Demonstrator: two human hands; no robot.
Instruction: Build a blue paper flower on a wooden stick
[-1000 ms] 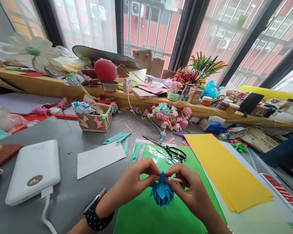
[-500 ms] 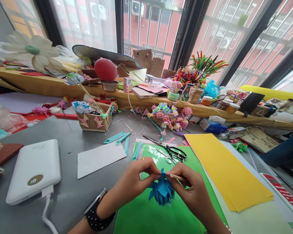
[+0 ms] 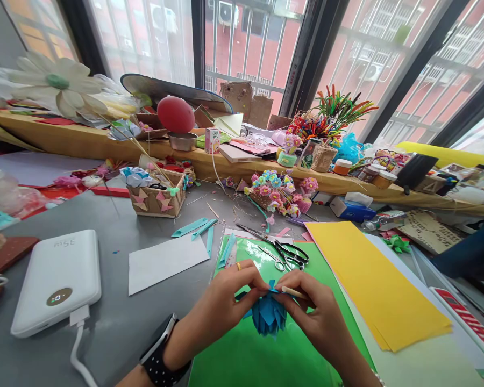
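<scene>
A blue paper flower (image 3: 268,316) with layered pointed petals hangs over the green sheet (image 3: 262,357). My left hand (image 3: 239,287) pinches a petal at its upper edge between thumb and forefinger. From the other side my right hand (image 3: 311,301) grips the same upper part, fingertips almost meeting the left ones. A thin pale wooden stick (image 3: 293,293) is also held in my right hand, its end beside the petal. Both hands are closed, and the fingertips hide part of the petal. Scissors (image 3: 286,252) lie on the sheet just beyond my hands.
Yellow paper (image 3: 375,285) lies to the right. Left are a white card (image 3: 165,264), folded turquoise strips (image 3: 190,227) and a white power bank (image 3: 58,282) with a cable. Behind stand a cardboard box (image 3: 157,199) and a bunch of small crafted flowers (image 3: 276,191).
The blue flower has tilted and shifted slightly left, its top petal now more folded between my fingertips. My left hand has moved a little to the right; the stick stays in my right hand.
</scene>
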